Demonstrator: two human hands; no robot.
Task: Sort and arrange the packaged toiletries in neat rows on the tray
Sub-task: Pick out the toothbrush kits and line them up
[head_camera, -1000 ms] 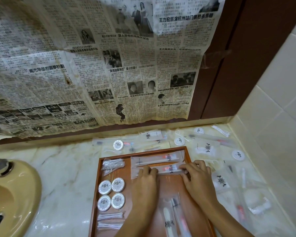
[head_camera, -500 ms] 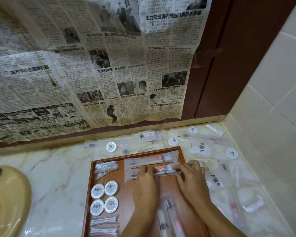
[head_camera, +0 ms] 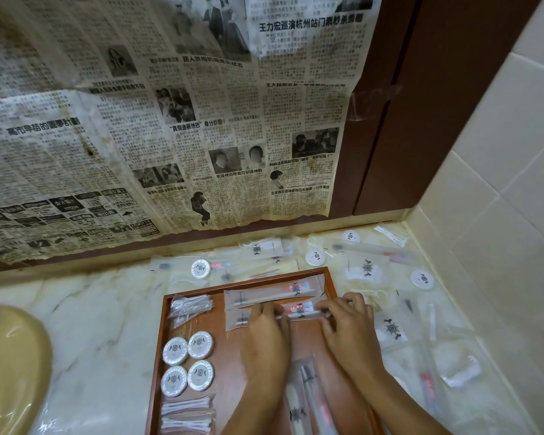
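A brown wooden tray (head_camera: 233, 346) lies on the marble counter. At its far end lie two long toothbrush packets side by side, the farther packet (head_camera: 274, 290) and the nearer packet (head_camera: 296, 310). My left hand (head_camera: 266, 337) rests on the nearer packet's left half and my right hand (head_camera: 347, 328) pinches its right end. Several round white soap packets (head_camera: 187, 361) sit on the tray's left side, with cotton swab packets (head_camera: 190, 306) above and more swab packets (head_camera: 187, 414) below. Two more long packets (head_camera: 308, 400) lie between my forearms.
Loose packets and round soaps (head_camera: 368, 268) are scattered on the counter behind and to the right of the tray. A beige sink (head_camera: 10, 368) is at the left. Newspaper (head_camera: 157, 120) covers the wall behind; a tiled wall (head_camera: 496, 215) closes the right side.
Both hands stay on the nearer toothbrush packet, nudging it slightly against the farther one. The view has shifted a little to the right.
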